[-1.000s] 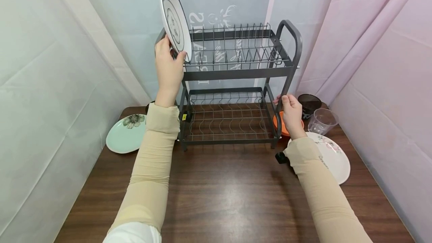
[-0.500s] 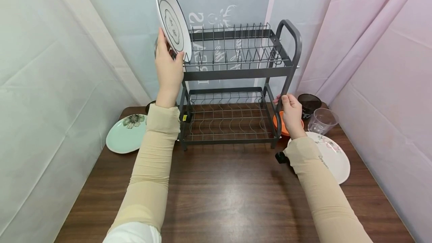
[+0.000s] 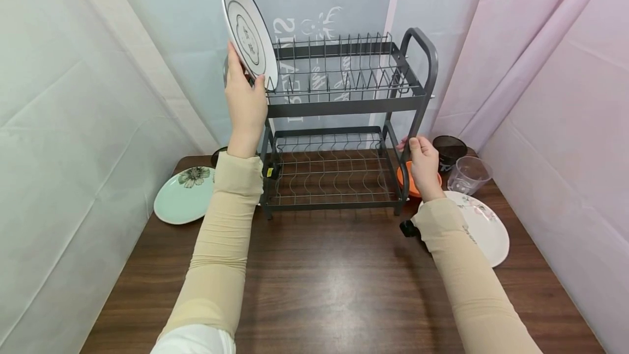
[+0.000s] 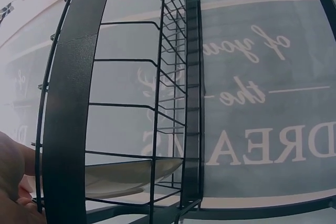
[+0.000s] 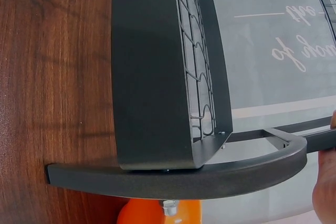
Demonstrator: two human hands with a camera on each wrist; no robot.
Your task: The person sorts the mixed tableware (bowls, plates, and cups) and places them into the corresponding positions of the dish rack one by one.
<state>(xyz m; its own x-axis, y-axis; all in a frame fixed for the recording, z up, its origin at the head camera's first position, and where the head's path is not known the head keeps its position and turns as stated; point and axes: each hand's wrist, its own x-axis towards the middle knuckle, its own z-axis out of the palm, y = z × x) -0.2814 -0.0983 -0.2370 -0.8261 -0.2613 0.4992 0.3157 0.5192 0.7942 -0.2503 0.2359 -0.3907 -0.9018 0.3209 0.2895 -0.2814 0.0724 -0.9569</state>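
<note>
In the head view my left hand (image 3: 245, 100) pinches the lower edge of a white plate (image 3: 248, 34) with a dark rim and ring pattern. The plate leans to the left, its bottom among the wires at the left end of the top tier of a dark dish rack (image 3: 344, 105). From below, the left wrist view shows the plate's underside (image 4: 126, 178) behind the rack wires, with part of my left hand (image 4: 16, 182) at the corner. My right hand (image 3: 425, 165) grips the rack's right front post; the right wrist view catches only a bit of that hand (image 5: 326, 182).
A mint plate with a flower (image 3: 184, 195) lies at left. On the right are an orange bowl (image 3: 416, 186), a dark cup (image 3: 449, 152), a clear plastic cup (image 3: 469, 175) and a white floral plate (image 3: 486, 228). Everything stands on a brown wooden table (image 3: 334, 288).
The plate's upper part has tipped farther left, turning more of its face into view, while its bottom stays in the rack. My right hand keeps its hold on the post.
</note>
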